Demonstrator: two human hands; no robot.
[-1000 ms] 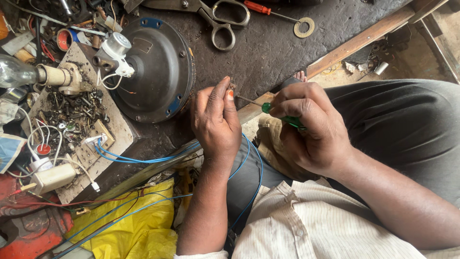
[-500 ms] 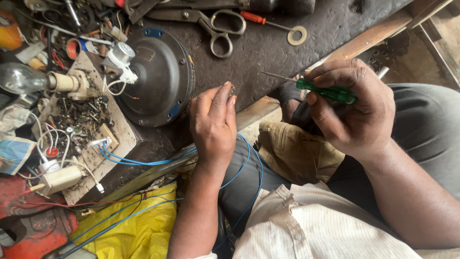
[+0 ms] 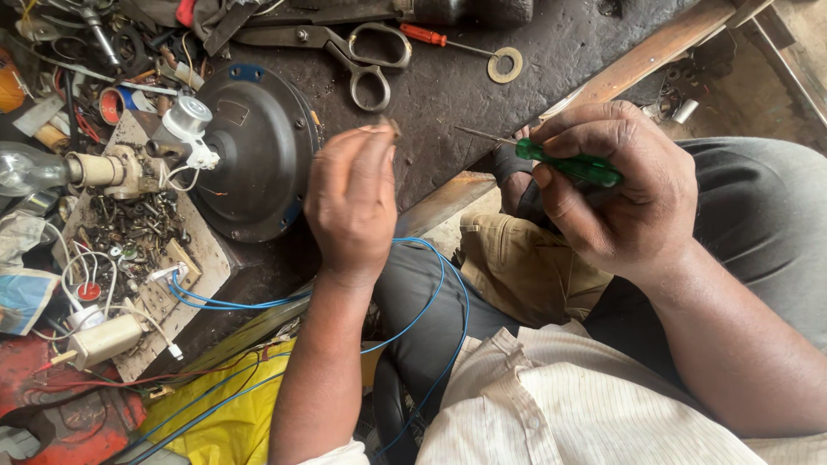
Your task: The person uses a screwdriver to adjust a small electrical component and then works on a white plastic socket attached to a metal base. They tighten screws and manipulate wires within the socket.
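My right hand [image 3: 624, 194] grips a green-handled screwdriver [image 3: 573, 165], its thin metal shaft pointing left towards my left hand. My left hand [image 3: 353, 202] is raised over the dark workbench [image 3: 448, 95], fingertips pinched on a small dark part [image 3: 392, 127] that is too small to identify. Just left of that hand lies a round dark metal motor housing [image 3: 254, 151] with a white fitting on its side. A blue wire [image 3: 431, 293] loops under my left forearm and across my lap.
Large scissors [image 3: 357, 56], a red-handled screwdriver [image 3: 426, 36] and a washer ring [image 3: 504, 65] lie at the back of the bench. A board with several screws [image 3: 138, 232], a bulb holder, white plugs and yellow cloth [image 3: 224, 413] crowd the left. A wooden strip [image 3: 646, 56] runs at right.
My right hand lifted the screwdriver up and away to the right, off my left hand. My left hand rose from the bench edge with the small part pinched.
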